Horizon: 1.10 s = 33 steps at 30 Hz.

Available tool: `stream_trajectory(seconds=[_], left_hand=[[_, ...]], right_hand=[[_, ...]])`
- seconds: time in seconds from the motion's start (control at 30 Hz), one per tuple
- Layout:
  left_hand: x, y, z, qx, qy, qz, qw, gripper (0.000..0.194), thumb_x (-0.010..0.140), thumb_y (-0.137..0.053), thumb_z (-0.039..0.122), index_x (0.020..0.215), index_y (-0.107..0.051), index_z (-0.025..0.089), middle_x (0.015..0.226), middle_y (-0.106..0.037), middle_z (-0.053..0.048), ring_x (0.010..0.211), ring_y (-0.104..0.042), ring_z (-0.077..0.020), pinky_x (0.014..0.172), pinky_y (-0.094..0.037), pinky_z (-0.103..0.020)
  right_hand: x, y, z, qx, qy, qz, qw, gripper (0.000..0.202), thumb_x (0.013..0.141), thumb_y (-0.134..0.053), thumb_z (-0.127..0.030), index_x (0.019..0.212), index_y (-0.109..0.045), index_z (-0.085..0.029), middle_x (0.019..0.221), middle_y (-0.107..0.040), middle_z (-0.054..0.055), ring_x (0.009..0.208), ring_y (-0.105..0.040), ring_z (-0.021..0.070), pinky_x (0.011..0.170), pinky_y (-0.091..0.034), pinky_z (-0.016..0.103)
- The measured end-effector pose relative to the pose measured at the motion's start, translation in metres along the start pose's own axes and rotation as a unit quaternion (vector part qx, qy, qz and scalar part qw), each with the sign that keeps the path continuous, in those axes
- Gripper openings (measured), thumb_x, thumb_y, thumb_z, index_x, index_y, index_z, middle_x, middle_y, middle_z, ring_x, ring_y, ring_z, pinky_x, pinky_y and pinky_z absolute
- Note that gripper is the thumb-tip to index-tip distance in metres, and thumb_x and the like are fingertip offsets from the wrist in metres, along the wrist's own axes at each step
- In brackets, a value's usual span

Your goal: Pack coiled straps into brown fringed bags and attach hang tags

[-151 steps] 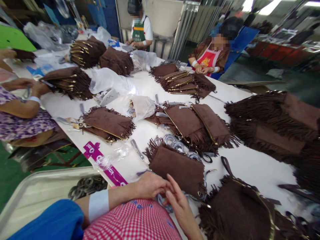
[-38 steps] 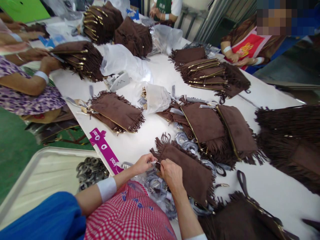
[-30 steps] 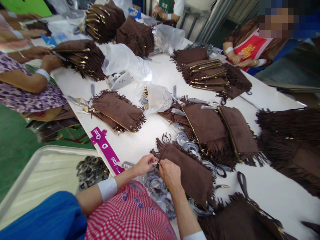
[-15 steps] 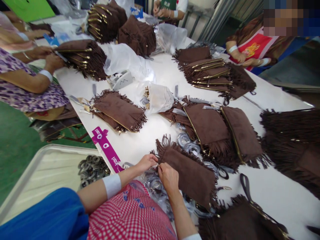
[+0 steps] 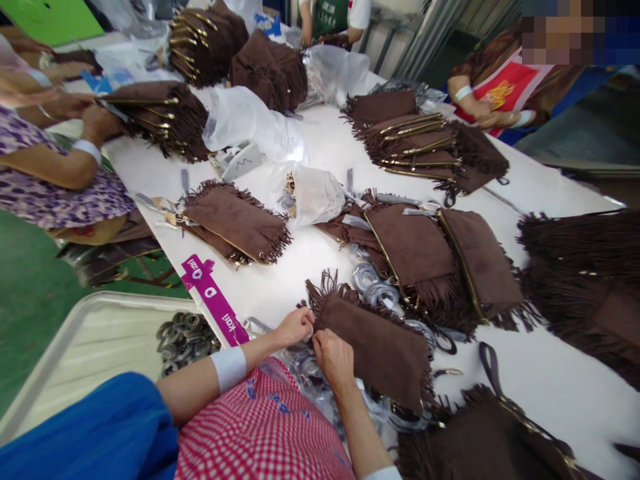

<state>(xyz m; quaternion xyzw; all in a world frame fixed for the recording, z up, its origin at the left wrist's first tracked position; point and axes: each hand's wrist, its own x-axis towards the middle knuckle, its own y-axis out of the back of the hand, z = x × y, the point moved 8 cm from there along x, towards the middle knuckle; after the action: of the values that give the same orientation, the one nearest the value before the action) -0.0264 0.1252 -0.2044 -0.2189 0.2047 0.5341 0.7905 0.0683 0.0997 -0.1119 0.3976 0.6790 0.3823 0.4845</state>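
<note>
Brown suede-like cloth faces the fringed clutch bag that lies at the near edge of the white worktop, just in front of the wearer, its long side slanting from far left to near right. The left hand and the right hand meet at its left end, fingers drawn in and tips pinched close together; what is between them, if anything, is too small and hidden to tell.

The bag looks light and limp, with a napped face that should grip well rather than slip. It will probably sag if lifted by one corner, so a broad hold across the flat middle panel, or one hand at each short end, seems best. The fringe looks soft and easily tangled, a poor place to pull.

Beneath and beyond it lie grey coils in clear plastic; that loose, slick layer may let the bag slide. To the right, another clutch has a wrist loop, a handier hold, though its gold zip would likely be harder and could scratch.
</note>
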Motion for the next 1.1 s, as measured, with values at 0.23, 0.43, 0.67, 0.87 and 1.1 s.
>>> stream_trajectory(seconds=[0.23,0.43,0.67,0.87,1.1], left_hand=[[-0.005,0.003,-0.003,-0.019,0.027,-0.029,0.999,0.026,0.061,-0.056,0.009,0.086,-0.052,0.015,0.05,-0.054,0.008,0.04,-0.041,-0.0062,0.043,-0.023,-0.018],[0.0,-0.002,-0.012,-0.043,0.031,0.0,0.999,0.031,0.06,-0.055,0.003,0.087,-0.047,0.016,0.05,-0.051,0.01,0.042,-0.043,-0.0061,0.044,-0.027,-0.017],[-0.002,0.012,0.005,-0.071,0.008,0.07,0.995,0.021,0.072,-0.053,0.013,0.091,-0.045,0.017,0.063,-0.05,0.007,0.051,-0.048,-0.0069,0.053,-0.036,-0.019],[-0.011,0.004,0.062,-0.035,-0.105,0.04,0.993,0.018,0.074,-0.053,0.012,0.091,-0.05,0.017,0.073,-0.052,0.004,0.066,-0.05,-0.0087,0.062,-0.039,-0.019],[-0.006,0.005,0.058,0.072,-0.135,0.057,0.987,0.018,0.077,-0.047,0.011,0.094,-0.052,0.016,0.076,-0.055,0.001,0.07,-0.053,-0.0111,0.064,-0.042,-0.021]], right_hand=[[0.0,-0.003,-0.001,0.022,0.001,-0.009,1.0,0.018,0.093,-0.052,-0.021,0.082,-0.066,-0.019,0.082,-0.067,0.004,0.069,-0.061,0.0134,0.055,-0.027,0.025],[-0.002,-0.003,0.003,0.097,-0.004,-0.001,0.995,0.018,0.091,-0.052,-0.02,0.082,-0.067,-0.019,0.083,-0.067,0.005,0.072,-0.063,0.0157,0.059,-0.034,0.024],[0.001,-0.01,0.02,0.295,-0.031,0.034,0.954,0.031,0.088,-0.047,-0.025,0.111,-0.065,-0.015,0.096,-0.071,0.01,0.085,-0.066,0.0195,0.075,-0.049,0.027],[0.015,-0.018,0.023,0.443,-0.073,0.033,0.893,0.035,0.088,-0.041,-0.04,0.096,-0.067,-0.017,0.06,-0.06,-0.001,0.044,-0.054,0.014,0.04,-0.042,0.022],[0.023,-0.024,0.034,0.508,-0.111,0.069,0.851,0.03,0.08,-0.055,-0.045,0.077,-0.067,-0.018,0.065,-0.06,0.0,0.047,-0.051,0.0117,0.042,-0.041,0.021]])
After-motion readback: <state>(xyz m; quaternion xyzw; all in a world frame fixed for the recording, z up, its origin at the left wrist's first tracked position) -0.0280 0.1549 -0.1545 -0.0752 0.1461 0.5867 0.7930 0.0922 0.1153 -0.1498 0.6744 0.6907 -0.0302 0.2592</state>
